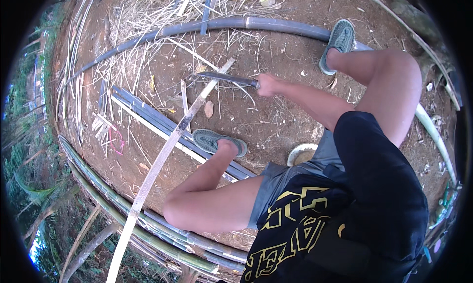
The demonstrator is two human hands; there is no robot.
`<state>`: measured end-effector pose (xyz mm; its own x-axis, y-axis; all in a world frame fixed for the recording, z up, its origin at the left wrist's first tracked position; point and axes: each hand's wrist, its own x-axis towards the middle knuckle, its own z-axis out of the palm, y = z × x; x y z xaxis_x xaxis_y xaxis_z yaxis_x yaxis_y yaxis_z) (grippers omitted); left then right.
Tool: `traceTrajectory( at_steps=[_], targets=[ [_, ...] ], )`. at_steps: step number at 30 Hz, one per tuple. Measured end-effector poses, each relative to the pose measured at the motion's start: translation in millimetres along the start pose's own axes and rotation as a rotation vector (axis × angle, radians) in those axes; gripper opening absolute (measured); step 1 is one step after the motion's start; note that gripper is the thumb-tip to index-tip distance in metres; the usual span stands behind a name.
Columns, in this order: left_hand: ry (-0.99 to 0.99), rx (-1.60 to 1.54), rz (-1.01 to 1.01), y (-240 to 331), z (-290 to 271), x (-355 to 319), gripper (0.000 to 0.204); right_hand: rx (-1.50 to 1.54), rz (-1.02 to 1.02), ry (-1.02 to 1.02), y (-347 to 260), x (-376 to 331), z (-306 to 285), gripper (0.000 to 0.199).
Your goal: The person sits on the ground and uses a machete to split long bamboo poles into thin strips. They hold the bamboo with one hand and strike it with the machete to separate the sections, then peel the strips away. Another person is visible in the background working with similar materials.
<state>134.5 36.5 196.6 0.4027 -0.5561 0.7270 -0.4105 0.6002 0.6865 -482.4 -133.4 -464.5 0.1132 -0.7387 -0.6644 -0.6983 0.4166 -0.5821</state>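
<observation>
My right hand [267, 85] is closed around the handle of a long-bladed knife [230, 78]. The dark blade points left and crosses a long, pale split-bamboo strip [162, 157] near its far end; whether the edge touches it cannot be made out. The strip runs slantwise from the middle of the ground past my left knee to the lower edge, with a dark patch partway along. My left hand is out of the picture. Beside my left sandal [206, 141], dark and pale bamboo strips [148, 116] lie together, passing beneath the long strip.
A dark bamboo pole [207, 25] curves across the far ground, near a heap of shavings [133, 17]. Green bamboo poles [111, 206] lie at the lower left. A pink loop [117, 142] rests among short sticks. A pale round rim [301, 149] shows beside my shorts.
</observation>
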Motion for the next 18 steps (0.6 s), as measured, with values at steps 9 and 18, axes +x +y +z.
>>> traceTrajectory(
  at_steps=[9,18],
  targets=[
    [0.058,-0.181,-0.160,-6.7,-44.6,-26.5,0.045,-0.008,-0.147,-0.073,-44.4,-19.5,8.7,0.027],
    [0.092,-0.202,-0.084,2.5,-29.5,-27.6,0.023,-0.025,0.006,0.049,-19.7,0.7,-5.3,0.031]
  ],
)
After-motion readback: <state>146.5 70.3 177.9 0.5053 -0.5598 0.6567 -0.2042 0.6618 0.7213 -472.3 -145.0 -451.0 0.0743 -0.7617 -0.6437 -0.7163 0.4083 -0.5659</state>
